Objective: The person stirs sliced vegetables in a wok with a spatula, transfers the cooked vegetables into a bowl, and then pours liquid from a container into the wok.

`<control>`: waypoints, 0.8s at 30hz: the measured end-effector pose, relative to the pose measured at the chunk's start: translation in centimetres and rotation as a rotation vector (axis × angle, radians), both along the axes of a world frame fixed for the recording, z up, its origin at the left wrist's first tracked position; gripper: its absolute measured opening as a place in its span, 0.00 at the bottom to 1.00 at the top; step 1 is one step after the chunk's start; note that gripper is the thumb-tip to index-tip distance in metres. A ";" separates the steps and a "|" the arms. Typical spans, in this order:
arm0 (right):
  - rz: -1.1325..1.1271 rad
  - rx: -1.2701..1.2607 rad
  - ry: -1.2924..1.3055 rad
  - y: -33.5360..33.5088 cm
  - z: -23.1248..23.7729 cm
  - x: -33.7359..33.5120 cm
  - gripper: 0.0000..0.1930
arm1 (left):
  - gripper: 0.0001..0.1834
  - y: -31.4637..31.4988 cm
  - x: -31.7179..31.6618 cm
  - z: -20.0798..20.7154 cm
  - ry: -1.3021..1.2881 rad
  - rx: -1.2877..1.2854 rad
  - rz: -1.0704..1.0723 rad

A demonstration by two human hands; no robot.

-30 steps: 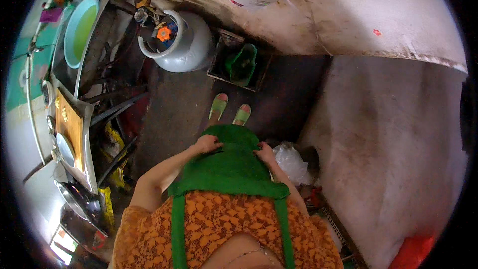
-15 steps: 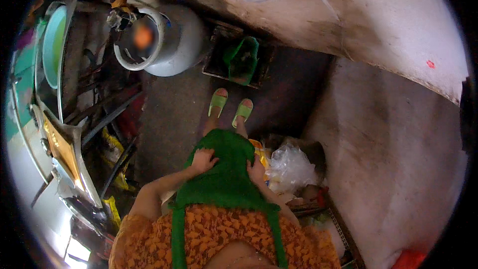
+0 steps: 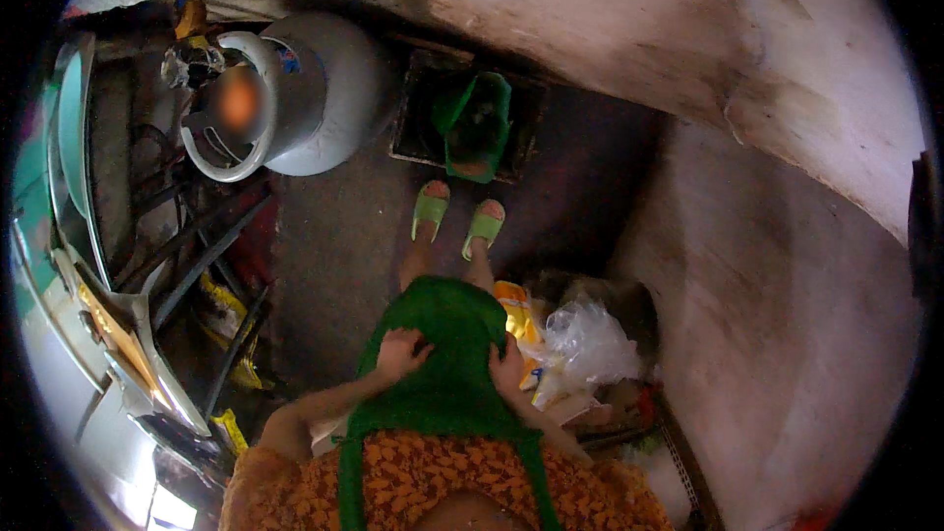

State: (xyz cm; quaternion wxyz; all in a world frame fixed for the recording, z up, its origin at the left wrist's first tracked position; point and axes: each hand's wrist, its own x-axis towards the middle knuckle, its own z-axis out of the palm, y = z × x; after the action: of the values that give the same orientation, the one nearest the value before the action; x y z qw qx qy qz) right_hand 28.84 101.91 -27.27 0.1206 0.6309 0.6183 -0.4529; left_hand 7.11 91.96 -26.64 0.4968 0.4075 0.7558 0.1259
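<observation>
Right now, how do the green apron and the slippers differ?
The apron is deep green, while the slippers are a paler, yellowish green. The apron is one broad piece; the slippers are a much smaller pair. The left hand and right hand rest at the apron, whereas the slippers are on the feet, away from both hands. Both are green and being worn.

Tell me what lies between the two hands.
In the head view, the green apron lies between the left hand and the right hand.
</observation>
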 end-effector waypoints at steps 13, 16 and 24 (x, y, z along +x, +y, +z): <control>-0.040 -0.070 0.005 0.9 0.1 0.3 0.22 | 0.13 0.7 0.2 -0.3 -0.077 -0.100 0.014; -0.005 -0.015 0.044 1.5 0.8 0.1 0.21 | 0.13 0.4 0.4 0.4 -0.078 -0.068 0.043; -0.012 -0.041 0.009 2.1 0.3 -0.3 0.20 | 0.14 0.0 1.2 -0.4 -0.008 -0.014 0.071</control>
State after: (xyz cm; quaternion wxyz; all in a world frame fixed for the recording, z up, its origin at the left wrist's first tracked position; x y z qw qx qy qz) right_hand 28.55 104.01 -26.94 0.1280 0.6299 0.6056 -0.4691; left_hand 8.30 91.93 -27.05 0.4978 0.3762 0.7689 0.1397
